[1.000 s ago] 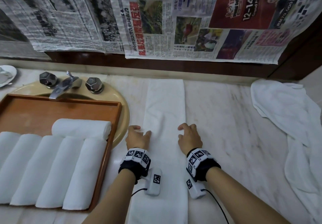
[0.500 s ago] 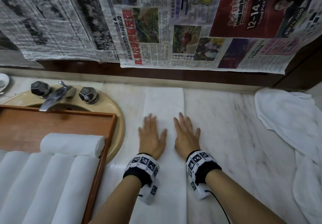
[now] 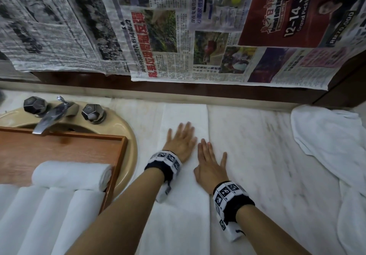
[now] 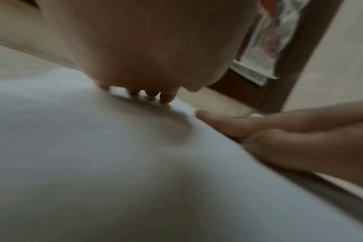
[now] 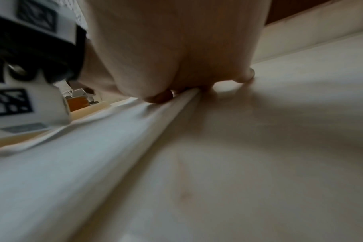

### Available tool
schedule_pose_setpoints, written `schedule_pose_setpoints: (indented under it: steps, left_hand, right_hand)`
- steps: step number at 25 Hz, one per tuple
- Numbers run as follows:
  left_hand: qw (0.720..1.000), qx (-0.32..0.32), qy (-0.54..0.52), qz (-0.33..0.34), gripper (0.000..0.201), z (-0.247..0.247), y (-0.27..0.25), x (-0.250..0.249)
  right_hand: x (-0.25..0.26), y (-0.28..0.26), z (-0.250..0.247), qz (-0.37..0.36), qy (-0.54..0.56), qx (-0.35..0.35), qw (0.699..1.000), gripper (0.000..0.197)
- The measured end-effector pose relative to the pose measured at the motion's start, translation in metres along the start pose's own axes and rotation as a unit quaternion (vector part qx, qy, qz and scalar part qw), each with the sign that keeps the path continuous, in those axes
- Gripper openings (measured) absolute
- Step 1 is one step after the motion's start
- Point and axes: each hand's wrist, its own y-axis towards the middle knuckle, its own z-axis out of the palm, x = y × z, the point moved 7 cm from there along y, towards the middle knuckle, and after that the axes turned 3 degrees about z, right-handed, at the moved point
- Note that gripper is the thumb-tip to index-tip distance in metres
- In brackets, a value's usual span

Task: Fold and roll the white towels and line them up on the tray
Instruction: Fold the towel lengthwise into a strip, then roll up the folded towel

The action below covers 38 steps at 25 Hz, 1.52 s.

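A white towel, folded into a long narrow strip, lies flat on the marble counter and runs from the back wall toward me. My left hand presses flat on it with straight, spread fingers. My right hand lies flat along the strip's right edge, half on the counter. In the left wrist view the left hand rests on the towel with the right hand's fingers beside it. The wooden tray at left holds several rolled white towels.
The tray sits over a beige sink with a chrome tap and two knobs. Loose white towels are heaped at the right of the counter. Newspaper sheets hang on the wall behind.
Both hands went from curled at the strip's sides to flat on it. The left hand slid away from me along the towel; the right one drew back and shifted to the right edge.
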Motion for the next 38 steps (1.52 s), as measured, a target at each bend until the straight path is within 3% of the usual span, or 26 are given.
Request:
schedule_pose_setpoints:
  steps: [2,3,7,10,17,19,22,25,26,29,30,33,34,37,38]
  left_hand:
    - [0.988,-0.041,0.006,-0.149,0.061,-0.021,-0.008,0.043]
    - [0.982,-0.052,-0.005,-0.180,0.063,-0.026,-0.019,0.055]
    - [1.000,0.012,0.007,-0.014,0.058,0.001,-0.069,0.025]
    - [0.998,0.030,0.060,-0.016,0.060,0.014,-0.070,0.031]
    - [0.989,0.070,0.123,-0.041,0.064,-0.026,0.016,0.033]
    - [0.991,0.055,0.111,-0.050,0.061,-0.041,0.024,0.025]
    - [0.997,-0.003,0.070,-0.044,0.057,-0.038,-0.014,0.006]
    - [0.995,0.046,0.085,0.016,0.059,0.023,-0.096,0.005]
    - [0.996,0.052,0.079,0.002,0.060,0.038,-0.117,0.021]
    - [0.992,0.007,0.026,-0.126,0.061,0.042,-0.146,0.064]
    - [0.993,0.008,0.019,-0.117,0.062,0.046,-0.152,0.057]
    - [0.998,0.021,0.064,0.010,0.061,0.083,-0.187,0.016]
    - [0.997,0.025,0.068,0.006,0.060,0.092,-0.202,0.023]
    - [0.988,0.007,0.028,-0.155,0.063,0.088,-0.235,0.070]
    - [0.986,0.015,0.019,-0.166,0.063,0.089,-0.245,0.069]
  right_hand:
    - [0.000,0.000,0.000,0.003,-0.008,-0.004,1.000,0.071]
    - [-0.001,0.000,0.000,0.004,-0.009,-0.004,1.000,0.071]
    - [-0.002,0.000,-0.001,-0.002,-0.031,-0.011,0.999,0.077]
    - [-0.007,0.007,-0.006,0.007,-0.042,-0.007,0.999,0.081]
    - [-0.025,0.078,-0.047,0.030,-0.049,0.029,0.998,0.072]
    - [-0.024,0.086,-0.059,0.035,-0.044,0.049,0.997,0.070]
    - [0.001,0.039,-0.047,-0.015,-0.020,0.033,0.999,0.068]
    - [0.008,-0.035,0.006,-0.077,-0.041,0.051,0.995,0.069]
    - [-0.005,-0.045,0.018,-0.049,-0.034,0.070,0.996,0.069]
    - [-0.042,-0.062,0.018,0.106,0.013,0.051,0.993,0.069]
    - [-0.030,-0.072,0.020,0.089,0.013,0.037,0.995,0.069]
    - [0.022,-0.123,0.059,-0.058,-0.044,0.027,0.997,0.068]
    - [0.017,-0.134,0.070,-0.045,-0.030,0.050,0.997,0.068]
    - [-0.028,-0.149,0.070,0.134,0.055,0.070,0.987,0.067]
    - [-0.021,-0.160,0.070,0.128,0.056,0.066,0.988,0.067]
